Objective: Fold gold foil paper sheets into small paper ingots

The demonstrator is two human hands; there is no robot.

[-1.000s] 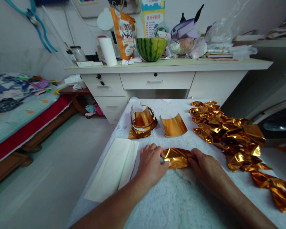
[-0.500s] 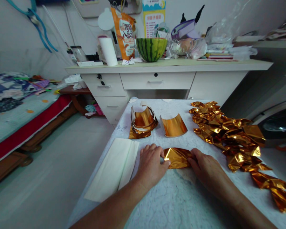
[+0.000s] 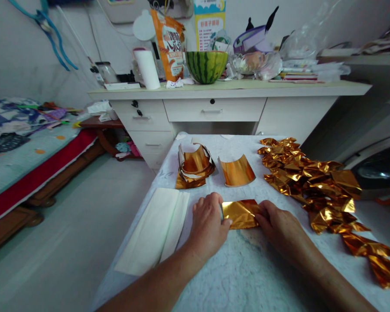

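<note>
A folded piece of gold foil paper (image 3: 241, 214) lies low over the cloth-covered table between my hands. My left hand (image 3: 209, 219) is curled at its left end, the thumb on the lower corner and the fingers behind. At the right end, my right hand (image 3: 274, 221) pinches the foil between thumb and fingers. Just beyond sits a curved gold sheet (image 3: 238, 171), and left of it a stack of curled gold sheets (image 3: 195, 167). Folded white paper (image 3: 152, 229) lies beside my left forearm. Twisted gold foil pieces (image 3: 312, 182) are heaped on the right.
A white desk (image 3: 214, 90) stands behind the table (image 3: 221, 277), with a watermelon half (image 3: 206, 67), an orange snack bag (image 3: 169, 47) and a paper roll (image 3: 147, 69) on top. A bed (image 3: 45, 151) is at the left, a washing machine (image 3: 380, 164) at the right.
The foil's left end looks flatter, and its upper left corner shows more. My left fingers have shifted slightly up and outward. My right hand has barely moved, still pinching the other end.
</note>
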